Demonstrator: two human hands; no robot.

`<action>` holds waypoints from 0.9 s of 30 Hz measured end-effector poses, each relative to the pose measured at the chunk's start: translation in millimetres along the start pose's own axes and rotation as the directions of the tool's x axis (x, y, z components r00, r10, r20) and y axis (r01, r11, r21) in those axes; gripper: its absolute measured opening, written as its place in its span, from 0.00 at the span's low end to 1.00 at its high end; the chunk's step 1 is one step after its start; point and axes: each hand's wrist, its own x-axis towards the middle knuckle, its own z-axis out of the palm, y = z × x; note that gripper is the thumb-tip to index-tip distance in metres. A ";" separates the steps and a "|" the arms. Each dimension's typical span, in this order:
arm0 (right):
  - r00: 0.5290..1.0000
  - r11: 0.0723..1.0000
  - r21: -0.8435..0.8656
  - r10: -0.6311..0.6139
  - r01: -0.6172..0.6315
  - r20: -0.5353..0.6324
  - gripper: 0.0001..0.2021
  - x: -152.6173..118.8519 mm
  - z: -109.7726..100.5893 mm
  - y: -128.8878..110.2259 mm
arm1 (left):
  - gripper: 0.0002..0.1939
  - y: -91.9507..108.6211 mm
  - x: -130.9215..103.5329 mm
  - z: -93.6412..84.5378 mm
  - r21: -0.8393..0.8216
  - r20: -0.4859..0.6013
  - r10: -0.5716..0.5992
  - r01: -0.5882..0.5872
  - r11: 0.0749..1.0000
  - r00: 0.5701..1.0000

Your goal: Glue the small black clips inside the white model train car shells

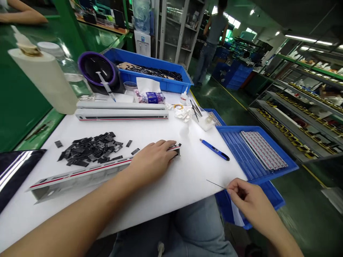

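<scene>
Left forearm [80, 214] nearest, left hand [152, 160] clasps shell's [66, 179] right end, long axis roughly parallel to table's [171, 192] near edge, while right hand [249, 200], at near-right corner, pinches wire [215, 184], shell to its left.

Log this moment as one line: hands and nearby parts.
left hand: holding right end of model train shell | right hand: pinching thin wire-like rod | beyond shell: pile of black rectangular pieces
</scene>
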 end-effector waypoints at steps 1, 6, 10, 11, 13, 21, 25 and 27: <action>1.000 0.999 -0.049 0.008 -0.007 0.028 0.11 -0.8 0.0 -2.0 | 0.16 -0.5 0.3 0.4 0.004 -0.002 0.001 -0.001 1.000 1.000; 0.998 0.998 0.017 0.055 -0.055 0.000 0.14 -9.1 13.8 12.8 | 0.16 -1.8 -1.1 3.2 0.049 -0.015 0.003 -0.002 0.999 1.000; 0.980 0.956 0.239 0.190 -0.170 -0.065 0.20 -23.3 36.7 51.3 | 0.17 -1.2 -3.0 4.2 0.056 -0.020 0.015 -0.014 0.998 1.000; 0.970 0.930 0.309 0.232 -0.199 -0.074 0.21 -26.6 43.8 60.3 | 0.17 -1.0 -3.2 4.2 0.051 -0.023 0.016 -0.015 0.999 1.000; 0.953 0.853 0.465 0.297 -0.239 -0.054 0.23 -31.9 59.1 75.3 | 0.17 -0.7 -3.0 4.0 0.039 -0.029 0.014 -0.013 0.999 0.999; 0.900 0.599 0.741 0.436 -0.303 0.015 0.28 -42.0 113.3 113.1 | 0.17 -0.3 -3.4 3.7 0.079 -0.008 0.012 -0.011 0.997 1.000; 0.893 0.361 0.885 0.433 -0.294 0.121 0.24 -43.2 116.6 103.2 | 0.17 -0.2 -2.8 4.2 0.078 -0.008 0.011 -0.011 0.997 1.000; 0.894 0.282 0.922 0.432 -0.264 0.124 0.22 -42.7 111.0 89.7 | 0.17 -0.4 -2.0 4.1 0.062 -0.011 0.003 -0.002 0.998 1.000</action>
